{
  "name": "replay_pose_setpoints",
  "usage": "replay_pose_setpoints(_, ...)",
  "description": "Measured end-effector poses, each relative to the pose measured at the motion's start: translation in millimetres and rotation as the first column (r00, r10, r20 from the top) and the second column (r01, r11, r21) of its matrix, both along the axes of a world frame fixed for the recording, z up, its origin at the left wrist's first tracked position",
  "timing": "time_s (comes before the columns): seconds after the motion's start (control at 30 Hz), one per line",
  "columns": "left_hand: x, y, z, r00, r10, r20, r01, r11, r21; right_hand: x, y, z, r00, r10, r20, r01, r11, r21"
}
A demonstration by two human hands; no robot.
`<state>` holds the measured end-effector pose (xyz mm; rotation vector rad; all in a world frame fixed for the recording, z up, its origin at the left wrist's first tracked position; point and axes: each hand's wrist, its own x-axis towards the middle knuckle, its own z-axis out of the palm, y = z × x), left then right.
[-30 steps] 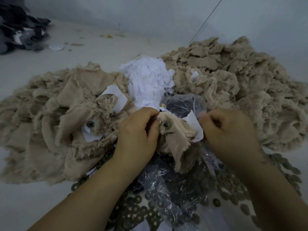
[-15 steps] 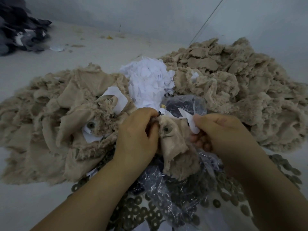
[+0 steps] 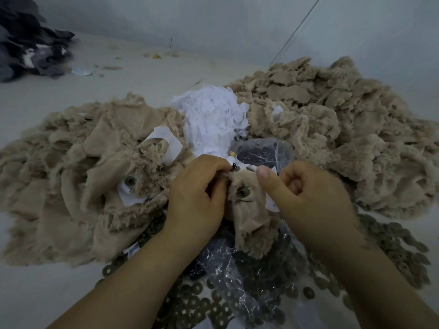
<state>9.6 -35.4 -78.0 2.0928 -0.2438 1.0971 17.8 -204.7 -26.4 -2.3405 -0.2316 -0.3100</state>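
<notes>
While gripping plush piece (image 3: 248, 211) in curled left hand (image 3: 199, 195) fingers, shows washer (image 3: 242, 193) just left of right hand (image 3: 306, 193) thumb. Cannot tell what curled right fingers hold.

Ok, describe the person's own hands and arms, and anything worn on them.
Both are bare. The left hand and right hand wear no gloves, and no ring shows on the visible fingers. The left forearm and right forearm run to the picture's lower edge with no sleeve, watch or bracelet in view. The right thumbnail is short and unpainted.
</notes>
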Motion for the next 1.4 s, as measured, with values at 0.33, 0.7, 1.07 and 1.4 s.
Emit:
replay_pose_setpoints(0.33, -0.7, 0.9, -1.4, 0.999, 0.032, 0.031, -0.032, 0.999, 0.003, 7.7, -6.6, -1.8, 0.981, 0.137, -0.134, -0.104, 0.968, 0.229)
replay_pose_setpoints(0.7, 2.3, 3.5, -4.2, 1.0, -0.01, 0.025, 0.013, 0.991, -0.135, -5.6, -2.7, 12.8, 0.759, 0.498, -0.42, -0.136, 0.751, 0.646)
replay_pose_setpoints(1.07, 4.4, -1.0, -2.3, 0.99, -0.084, -0.114, 0.032, 0.916, -0.401, -1.9, 13.6, -23.5, 0.913, 0.312, -0.264, -0.135, 0.84, 0.526)
replay_pose_setpoints(1.4, -9.3, -11.7, 8.2, 0.933, -0.299, -0.198, 0.129, 0.796, -0.591, 3.9, 10.4, -21.1, 0.973, 0.126, -0.195, 0.041, 0.732, 0.68)
